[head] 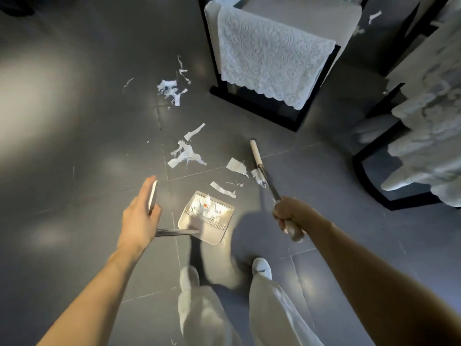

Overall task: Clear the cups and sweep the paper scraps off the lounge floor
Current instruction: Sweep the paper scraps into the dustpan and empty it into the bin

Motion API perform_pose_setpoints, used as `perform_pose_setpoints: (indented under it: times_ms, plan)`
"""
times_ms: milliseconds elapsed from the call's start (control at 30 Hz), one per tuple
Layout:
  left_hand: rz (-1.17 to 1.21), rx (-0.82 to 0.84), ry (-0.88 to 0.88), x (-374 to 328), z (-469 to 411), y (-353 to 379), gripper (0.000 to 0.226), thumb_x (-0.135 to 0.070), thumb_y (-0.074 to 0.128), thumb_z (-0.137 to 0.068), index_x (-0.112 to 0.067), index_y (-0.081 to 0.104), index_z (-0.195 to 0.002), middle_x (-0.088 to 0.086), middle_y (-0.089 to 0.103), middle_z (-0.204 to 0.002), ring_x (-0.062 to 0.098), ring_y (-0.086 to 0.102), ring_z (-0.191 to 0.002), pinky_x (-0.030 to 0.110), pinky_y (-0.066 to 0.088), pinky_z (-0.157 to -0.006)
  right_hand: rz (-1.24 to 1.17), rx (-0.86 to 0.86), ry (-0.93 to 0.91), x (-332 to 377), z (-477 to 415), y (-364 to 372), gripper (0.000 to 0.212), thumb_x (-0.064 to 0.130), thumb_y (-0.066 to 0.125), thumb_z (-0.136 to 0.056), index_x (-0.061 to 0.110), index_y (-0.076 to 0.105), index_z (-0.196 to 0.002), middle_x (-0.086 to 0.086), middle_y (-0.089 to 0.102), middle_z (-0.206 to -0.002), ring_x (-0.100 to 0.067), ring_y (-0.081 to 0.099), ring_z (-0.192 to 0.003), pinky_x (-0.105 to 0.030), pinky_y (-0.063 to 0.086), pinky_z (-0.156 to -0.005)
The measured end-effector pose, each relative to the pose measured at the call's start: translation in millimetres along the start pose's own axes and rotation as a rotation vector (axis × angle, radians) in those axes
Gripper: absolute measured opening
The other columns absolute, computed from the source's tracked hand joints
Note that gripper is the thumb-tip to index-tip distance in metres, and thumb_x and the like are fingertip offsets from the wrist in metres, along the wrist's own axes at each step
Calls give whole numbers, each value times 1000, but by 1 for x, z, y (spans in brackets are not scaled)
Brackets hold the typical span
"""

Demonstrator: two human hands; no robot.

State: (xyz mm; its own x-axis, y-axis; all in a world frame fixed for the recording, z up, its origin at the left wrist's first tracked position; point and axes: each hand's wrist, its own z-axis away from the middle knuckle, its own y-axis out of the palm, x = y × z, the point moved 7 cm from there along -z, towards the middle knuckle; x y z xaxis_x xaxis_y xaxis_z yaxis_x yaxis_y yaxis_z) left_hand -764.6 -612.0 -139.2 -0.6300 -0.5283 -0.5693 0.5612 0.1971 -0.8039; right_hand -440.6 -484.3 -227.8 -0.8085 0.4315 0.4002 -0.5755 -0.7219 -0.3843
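Observation:
White paper scraps lie on the grey tile floor in clusters: a far cluster (170, 90), a middle cluster (185, 154), and strips (222, 189) just beyond the dustpan. The pale dustpan (208, 222) sits on the floor and holds several scraps. My left hand (142, 216) grips the white top of its long handle (153, 196). My right hand (287, 216) is curled round the broom handle. The broom (259, 162) slants away to the floor, its pale end beside a larger scrap (237, 166). No cups are in view.
A black-framed chair (252, 101) draped with a white lace cover stands ahead at right. A second one (369, 181) stands at the right edge. More scraps (374, 16) lie between them at the far right. My feet in white shoes (262, 267) stand behind the dustpan.

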Motion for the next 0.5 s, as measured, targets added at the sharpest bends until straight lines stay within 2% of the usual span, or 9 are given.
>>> perform_pose_setpoints:
  times_ms: [67,133,200,233,300,367,433,500]
  plan:
    - [11,9,32,2,-20,-1,61,-6,44,-91,-48,30,-133,8,57,-114,30,54,-91,34,44,-80,8,31,-8,19,-7,18,17,0,44,-80,7,52,-67,-9,54,-57,-20,51,-50,-34,45,-55]
    - [5,17,72,3,-43,-2,62,-5,44,-91,-46,30,-136,10,58,-121,30,53,-102,30,36,-85,4,62,3,33,-6,33,12,0,43,-82,7,52,-77,-6,53,-52,-17,50,-43,-29,43,-45]
    - [8,35,95,2,-63,-5,64,-5,44,-91,-44,29,-140,12,58,-121,29,52,-100,31,36,-85,-27,88,54,42,4,41,19,-1,43,-82,9,54,-93,-5,53,-48,-12,47,-34,-19,38,-37]
    - [17,46,103,2,-71,-7,66,-4,44,-91,-43,29,-142,13,58,-119,28,52,-99,31,37,-85,-19,120,92,44,13,46,28,-1,44,-81,13,54,-102,-6,54,-52,-13,47,-36,-17,37,-37]
    - [43,64,107,0,-84,-10,67,-4,43,-92,-43,27,-144,12,57,-110,29,53,-94,33,40,-84,72,224,154,49,35,57,43,-1,45,-80,18,53,-117,-9,51,-60,-17,46,-46,-21,38,-43]
    - [76,86,104,0,-93,-15,66,-5,42,-91,-45,27,-142,9,54,-103,29,52,-89,34,41,-79,94,321,202,56,63,65,48,-1,42,-83,21,50,-124,-5,45,-52,-15,40,-43,-21,35,-43]
    - [102,133,133,3,-98,-19,66,-6,41,-91,-47,27,-140,3,52,-105,26,49,-89,33,38,-78,-14,383,274,63,90,72,52,-4,37,-88,25,46,-130,1,36,-43,-9,31,-34,-14,29,-36]
    - [117,203,168,11,-98,-26,67,-7,40,-90,-51,27,-138,-3,48,-110,19,45,-92,30,33,-79,-68,370,292,72,110,76,56,-6,36,-90,18,38,-140,2,34,-42,-7,29,-31,-11,27,-34]
